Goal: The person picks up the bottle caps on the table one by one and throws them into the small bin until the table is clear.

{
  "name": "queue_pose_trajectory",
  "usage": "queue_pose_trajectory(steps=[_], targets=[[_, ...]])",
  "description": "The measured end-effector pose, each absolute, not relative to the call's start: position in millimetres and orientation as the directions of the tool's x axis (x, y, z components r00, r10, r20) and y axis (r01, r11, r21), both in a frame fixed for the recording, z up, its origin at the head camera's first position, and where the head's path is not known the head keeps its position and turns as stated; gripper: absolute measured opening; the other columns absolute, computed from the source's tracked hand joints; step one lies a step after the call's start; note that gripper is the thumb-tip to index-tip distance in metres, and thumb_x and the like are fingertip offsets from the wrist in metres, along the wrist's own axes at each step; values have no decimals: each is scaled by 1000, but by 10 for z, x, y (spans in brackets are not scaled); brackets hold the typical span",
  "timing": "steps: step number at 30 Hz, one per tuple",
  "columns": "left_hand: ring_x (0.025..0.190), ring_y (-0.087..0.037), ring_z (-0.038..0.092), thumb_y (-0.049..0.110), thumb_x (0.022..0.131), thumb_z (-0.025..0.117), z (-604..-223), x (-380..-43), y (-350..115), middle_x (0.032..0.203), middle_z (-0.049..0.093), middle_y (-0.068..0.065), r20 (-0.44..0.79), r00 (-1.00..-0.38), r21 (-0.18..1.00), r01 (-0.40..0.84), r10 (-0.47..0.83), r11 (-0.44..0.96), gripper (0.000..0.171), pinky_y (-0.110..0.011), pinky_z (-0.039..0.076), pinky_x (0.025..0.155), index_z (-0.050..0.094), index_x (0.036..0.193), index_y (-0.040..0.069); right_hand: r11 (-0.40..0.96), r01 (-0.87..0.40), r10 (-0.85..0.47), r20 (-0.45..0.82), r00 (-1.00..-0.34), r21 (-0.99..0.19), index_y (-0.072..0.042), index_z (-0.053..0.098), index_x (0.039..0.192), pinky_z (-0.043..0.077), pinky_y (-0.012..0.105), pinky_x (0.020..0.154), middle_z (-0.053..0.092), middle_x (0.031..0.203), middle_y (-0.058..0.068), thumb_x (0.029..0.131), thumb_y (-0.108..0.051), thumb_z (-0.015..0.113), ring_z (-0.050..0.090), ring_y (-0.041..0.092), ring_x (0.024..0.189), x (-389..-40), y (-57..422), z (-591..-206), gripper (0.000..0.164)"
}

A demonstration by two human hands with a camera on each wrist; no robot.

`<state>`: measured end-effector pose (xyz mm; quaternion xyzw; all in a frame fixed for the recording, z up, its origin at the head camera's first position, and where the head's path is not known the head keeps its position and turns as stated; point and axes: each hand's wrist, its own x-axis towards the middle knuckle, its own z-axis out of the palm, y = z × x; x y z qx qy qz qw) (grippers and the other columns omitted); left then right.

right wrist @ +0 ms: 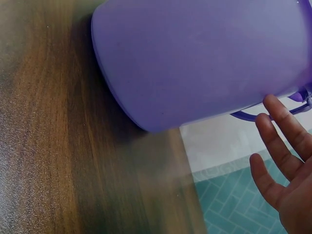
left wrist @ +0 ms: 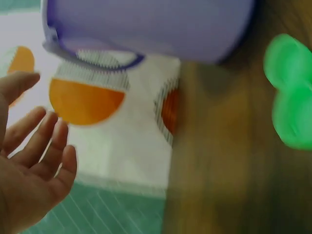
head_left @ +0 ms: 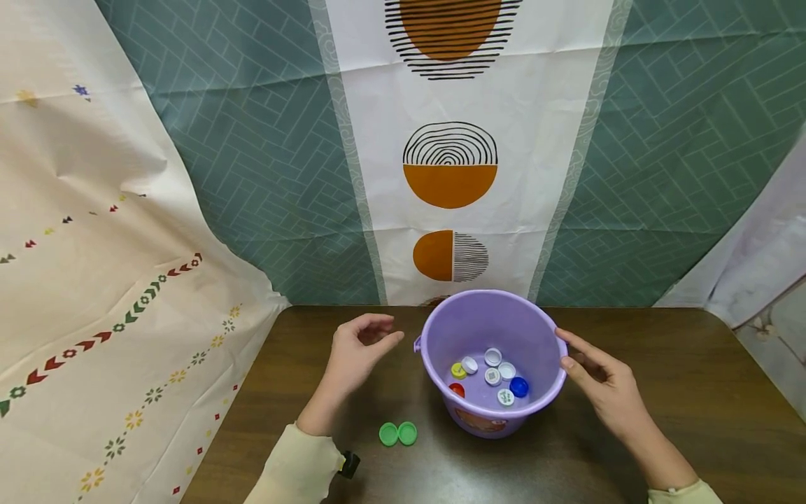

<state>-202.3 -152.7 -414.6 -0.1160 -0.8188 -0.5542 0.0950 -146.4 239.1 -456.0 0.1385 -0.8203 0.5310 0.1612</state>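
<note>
A purple bucket stands upright on the table, with several bottle caps at its bottom: white caps, a yellow cap, a red cap and a blue cap. My right hand is at the bucket's right side, thumb and index fingertips at the rim. In the right wrist view its other fingers spread beside the bucket wall and handle. To the left of the bucket hovers my left hand, fingers loosely bent around nothing. Two green caps lie side by side before the bucket.
The brown wooden table ends at a patterned cloth backdrop. A cream cloth hangs along the left side, and a pale cloth on the right. A dark strap end sticks out from my left sleeve.
</note>
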Motion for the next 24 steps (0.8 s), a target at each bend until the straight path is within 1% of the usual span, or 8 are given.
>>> queue_pose_trajectory(steps=[3,6,9,12,15,17,20,24], targets=[[78,-17,64,35,72,80,-4270,-2013,-1665,86,69,0,193,-969,866,242,154,438,27,-28,54,70,69,94,24,402,-398,-62,410,-910,-825,-13,51,135,53,18,69,69,107,7,90,-4,59,66,6,86,-1470,2396,-4567,46],[77,-16,62,39,70,81,-4371,-1997,-1771,86,68,1,81,-962,819,215,262,532,30,-25,52,66,69,94,25,402,-397,-63,408,-911,-825,-12,51,135,53,18,69,68,108,9,90,-4,59,66,6,86,-1476,2400,-4578,46],[77,-14,60,39,68,82,-4445,-1978,-1828,88,67,-3,-22,-927,772,223,376,595,36,-23,50,64,69,96,22,398,-396,-63,406,-911,-827,-12,51,135,53,19,69,69,106,10,90,-3,59,66,6,86,-1476,2395,-4580,47],[74,-13,58,33,63,86,-4491,-1956,-1834,88,67,-11,-129,-884,752,208,450,626,41,-23,49,62,69,96,14,392,-393,-61,403,-913,-831,-13,51,135,53,19,69,69,106,7,90,-4,59,66,6,86,-1471,2391,-4579,47],[70,-12,55,25,58,89,-4541,-1930,-1813,86,65,-16,-239,-843,726,174,482,665,43,-24,45,58,69,93,8,388,-391,-58,401,-914,-835,-13,51,135,53,19,69,70,105,2,89,-4,59,67,6,86,-1470,2390,-4580,47],[67,-11,52,21,55,90,-4579,-1911,-1793,83,63,-15,-303,-820,701,153,485,696,42,-25,43,57,69,90,7,388,-393,-58,403,-913,-834,-13,51,134,53,20,69,70,105,1,89,-4,60,67,6,86,-1476,2392,-4580,47],[65,-10,50,17,52,90,-4626,-1875,-1755,81,63,-12,-361,-800,656,149,480,740,41,-25,42,57,68,86,9,400,-397,-56,410,-910,-826,-13,52,134,52,20,67,70,103,1,89,-4,60,67,6,84,-1484,2399,-4585,46],[64,-10,49,13,49,91,-4683,-1823,-1713,78,61,-8,-395,-785,611,164,478,775,41,-24,42,57,68,83,12,419,-397,-52,415,-908,-817,-14,52,134,52,19,66,70,104,0,89,-5,60,66,6,83,-1485,2405,-4590,46]])
